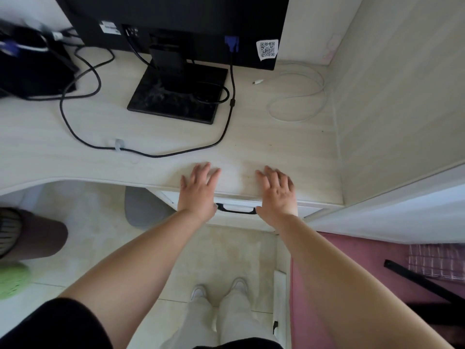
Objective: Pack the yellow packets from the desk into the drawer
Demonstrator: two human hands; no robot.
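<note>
One drawer (236, 202) is seen just under the front edge of the counter (276, 147), with its white front pushed in and its black handle (236, 211) showing between two wrists. Above the drawer's left end, the left hand (198, 187) is laid palm down on the counter edge, fingers straight and spread, grasping nothing. Above the drawer's right end, the right hand (276, 191) is laid the same way, released and flat, with nothing held.

Beyond the drawer, farther back on the counter, a long black cable (151, 154) is looped across the pale wood. Behind that, a black monitor (176, 18) is seen from the rear on its square black base (176, 99). A blue connector (231, 44) is plugged into it and a white QR sticker (267, 49) is stuck near its right corner. Back and to the right of the drawer, a thin white cable (297, 96) lies coiled loosely. Far back and to the left of the drawer, a black box (32, 69) sits on the counter.

Left of the drawer, under the counter, a grey rounded shape (143, 210) can be seen; what it is cannot be told. Below the drawer, on the tiled floor (100, 235), the person's white shoes (198, 292) are visible. Right of the drawer, a pink surface (327, 285) lies lower down.
</note>
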